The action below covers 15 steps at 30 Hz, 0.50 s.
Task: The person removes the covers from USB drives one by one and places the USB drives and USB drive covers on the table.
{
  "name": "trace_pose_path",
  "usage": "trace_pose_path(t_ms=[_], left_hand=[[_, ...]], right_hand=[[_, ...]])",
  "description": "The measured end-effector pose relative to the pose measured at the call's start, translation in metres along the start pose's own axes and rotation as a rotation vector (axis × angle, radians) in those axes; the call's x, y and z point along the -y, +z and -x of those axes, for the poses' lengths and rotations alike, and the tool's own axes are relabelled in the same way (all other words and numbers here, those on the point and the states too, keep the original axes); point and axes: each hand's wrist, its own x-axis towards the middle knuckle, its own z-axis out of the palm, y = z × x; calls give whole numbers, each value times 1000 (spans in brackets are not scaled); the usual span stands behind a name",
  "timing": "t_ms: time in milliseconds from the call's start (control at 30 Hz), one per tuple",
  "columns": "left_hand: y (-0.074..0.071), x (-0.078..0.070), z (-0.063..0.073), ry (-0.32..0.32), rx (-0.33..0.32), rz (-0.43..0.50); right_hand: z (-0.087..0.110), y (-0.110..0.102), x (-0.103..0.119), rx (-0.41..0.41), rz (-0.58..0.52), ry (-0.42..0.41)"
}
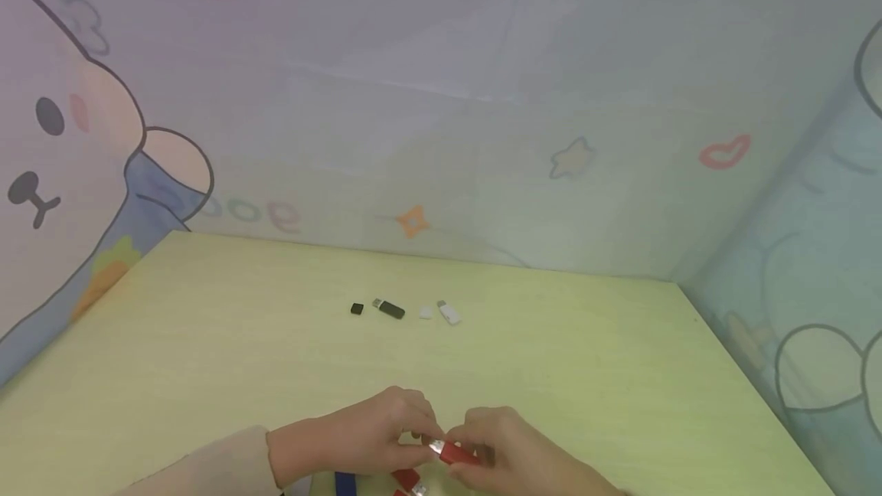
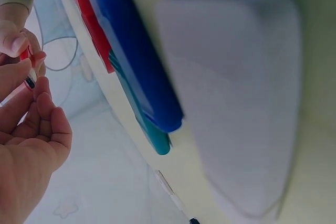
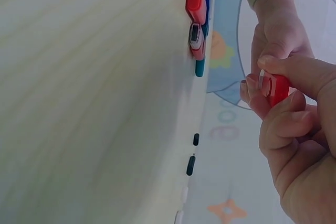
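Note:
A red USB stick (image 1: 458, 454) with a silver metal connector is held between both hands above the near side of the table. My right hand (image 1: 513, 450) pinches its red body between thumb and fingers. The fingertips of my left hand (image 1: 375, 431) pinch at the metal end. From the left wrist view, the left hand (image 2: 31, 140) has its thumb and index finger at the connector, the other fingers loosely bent. In the right wrist view, the red body (image 3: 279, 88) shows between the right thumb and fingers.
Farther back lie a black cap (image 1: 357, 308), a black USB stick (image 1: 392, 310), a white cap (image 1: 426, 313) and a white USB stick (image 1: 449, 313). Below the hands are red pieces (image 1: 406, 478) and a blue piece (image 1: 345, 484). A teal piece (image 2: 142, 111) and a large white piece (image 2: 231, 103) lie there too.

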Motion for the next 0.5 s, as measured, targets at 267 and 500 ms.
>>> trace_pose_path(t_ms=[267, 500], left_hand=[[-2, 1, -1, 4, -10, -20], [-3, 2, -1, 15, -19, -21]], right_hand=[[-2, -2, 2, -13, 13, 16], [-2, -1, 3, -25, 6, 6]])
